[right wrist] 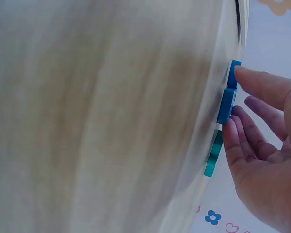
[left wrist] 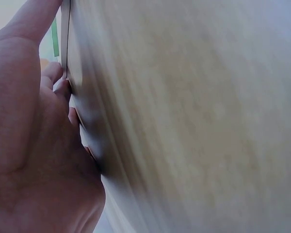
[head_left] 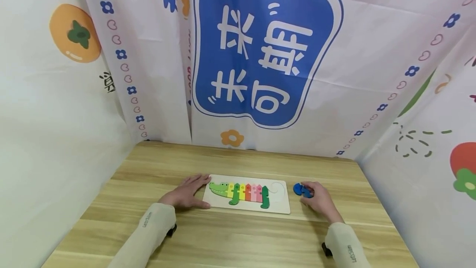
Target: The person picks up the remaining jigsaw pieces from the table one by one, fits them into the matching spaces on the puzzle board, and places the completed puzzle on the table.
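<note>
A pale wooden puzzle board (head_left: 279, 202) holds a crocodile made of coloured pieces: a green head (head_left: 219, 188), yellow, green, red and pink body segments, and a green leg piece (head_left: 265, 197). At its right end an outlined curl marks a bare recess. My left hand (head_left: 189, 192) rests at the board's left edge, thumb and fingers spread; the left wrist view (left wrist: 43, 145) shows it from low down. Right of the board, my right hand (head_left: 320, 199) pinches a blue puzzle piece (right wrist: 226, 104) between thumb and fingers. Another blue part (head_left: 298, 188) lies against it.
A teal piece (right wrist: 213, 154) stands near the blue one in the right wrist view. The wooden table (head_left: 238, 239) is bounded by printed white cloth (head_left: 160, 106) at the back and both sides.
</note>
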Motion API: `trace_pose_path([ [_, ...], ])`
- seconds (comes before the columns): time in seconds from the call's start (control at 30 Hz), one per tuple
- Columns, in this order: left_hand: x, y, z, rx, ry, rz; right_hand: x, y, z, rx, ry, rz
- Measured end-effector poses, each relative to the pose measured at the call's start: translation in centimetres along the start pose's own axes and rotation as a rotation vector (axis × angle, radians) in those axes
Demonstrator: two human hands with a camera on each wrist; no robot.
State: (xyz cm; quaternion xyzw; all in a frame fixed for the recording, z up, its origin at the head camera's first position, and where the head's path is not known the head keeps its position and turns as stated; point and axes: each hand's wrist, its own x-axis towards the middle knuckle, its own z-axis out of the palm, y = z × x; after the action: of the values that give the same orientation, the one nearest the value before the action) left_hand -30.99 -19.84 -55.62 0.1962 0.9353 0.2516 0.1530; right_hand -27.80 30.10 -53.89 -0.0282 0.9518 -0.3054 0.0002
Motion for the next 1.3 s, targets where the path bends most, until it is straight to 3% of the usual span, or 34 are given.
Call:
trace_pose_path([
  [0.17, 0.1, -0.4, 0.3, 0.004, 0.0, 0.031, 0.0, 0.2, 0.1, 0.007, 0.002, 0.002],
  [0.97, -0.1, -0.4, 0.3, 0.021, 0.009, 0.035, -0.1, -0.2, -0.4, 0.041, 0.004, 0.023],
  [1.1, -0.1, -0.4, 0.2, 0.018, 0.01, 0.032, 0.1, -0.1, -0.8, 0.174, -0.014, 0.048],
  [1.3, -0.1, -0.3, 0.1, 0.029, 0.004, 0.044, 0.4, 0.3, -1.1, 0.548, -0.025, 0.166],
])
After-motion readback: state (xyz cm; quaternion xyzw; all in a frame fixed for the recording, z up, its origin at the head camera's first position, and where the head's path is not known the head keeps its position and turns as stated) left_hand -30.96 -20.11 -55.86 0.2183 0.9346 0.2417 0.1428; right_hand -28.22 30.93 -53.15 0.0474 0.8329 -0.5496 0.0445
